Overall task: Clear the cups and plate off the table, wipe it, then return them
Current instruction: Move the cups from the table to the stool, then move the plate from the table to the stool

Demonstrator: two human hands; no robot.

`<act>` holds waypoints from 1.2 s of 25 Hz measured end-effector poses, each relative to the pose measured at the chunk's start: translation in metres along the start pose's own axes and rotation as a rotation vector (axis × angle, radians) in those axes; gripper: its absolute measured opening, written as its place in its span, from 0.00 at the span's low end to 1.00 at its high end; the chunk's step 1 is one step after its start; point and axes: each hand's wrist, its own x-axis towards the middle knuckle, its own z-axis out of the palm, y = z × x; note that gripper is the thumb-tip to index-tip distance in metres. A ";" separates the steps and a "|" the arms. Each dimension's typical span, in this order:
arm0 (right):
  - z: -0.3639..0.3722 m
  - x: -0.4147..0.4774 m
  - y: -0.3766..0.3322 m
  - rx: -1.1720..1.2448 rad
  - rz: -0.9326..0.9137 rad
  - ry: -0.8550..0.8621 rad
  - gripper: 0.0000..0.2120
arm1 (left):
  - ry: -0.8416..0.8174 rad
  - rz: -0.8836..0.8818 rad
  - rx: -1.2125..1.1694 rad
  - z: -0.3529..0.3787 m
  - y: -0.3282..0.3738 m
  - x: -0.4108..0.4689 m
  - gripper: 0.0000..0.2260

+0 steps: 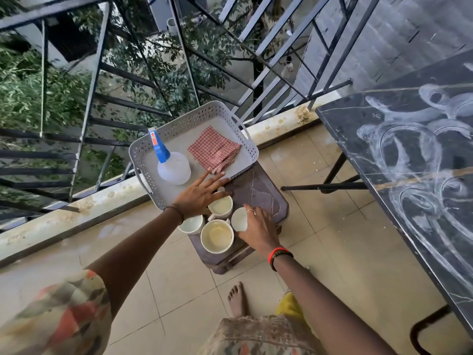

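Right hand (pixel 257 228) curls fingers round one of four cups (pixel 217 235); left hand (pixel 198 197) spreads fingers flat.

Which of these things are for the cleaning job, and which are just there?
For the job: the cups on the brown stool, with a tilted cup held by the right hand; the spray bottle and checked cloth in the grey basket; the smeared black table.
Just there: the railing, the trees, the ledge.
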 end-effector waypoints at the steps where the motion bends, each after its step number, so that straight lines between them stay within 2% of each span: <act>1: 0.000 0.002 -0.001 -0.015 -0.002 -0.009 0.37 | -0.008 0.000 -0.001 0.002 0.001 -0.001 0.31; 7: -0.012 0.008 -0.007 -0.056 -0.015 -0.094 0.43 | -0.056 0.018 -0.076 -0.005 -0.002 -0.005 0.34; 12: -0.038 0.001 0.002 0.034 0.036 -0.080 0.43 | -0.060 0.050 -0.182 -0.036 -0.022 -0.005 0.29; 15: -0.063 -0.010 0.011 0.195 0.085 0.095 0.35 | -0.038 0.022 -0.244 -0.067 -0.027 0.001 0.28; 20: -0.121 -0.045 0.041 0.457 0.194 0.485 0.25 | 0.203 -0.061 -0.429 -0.142 0.007 0.047 0.20; 26: -0.183 -0.100 0.106 0.582 0.357 0.800 0.18 | 0.398 0.026 -0.717 -0.229 0.110 0.129 0.15; 30: -0.209 -0.154 0.168 0.633 0.510 0.992 0.19 | 0.384 0.135 -0.820 -0.267 0.192 0.179 0.14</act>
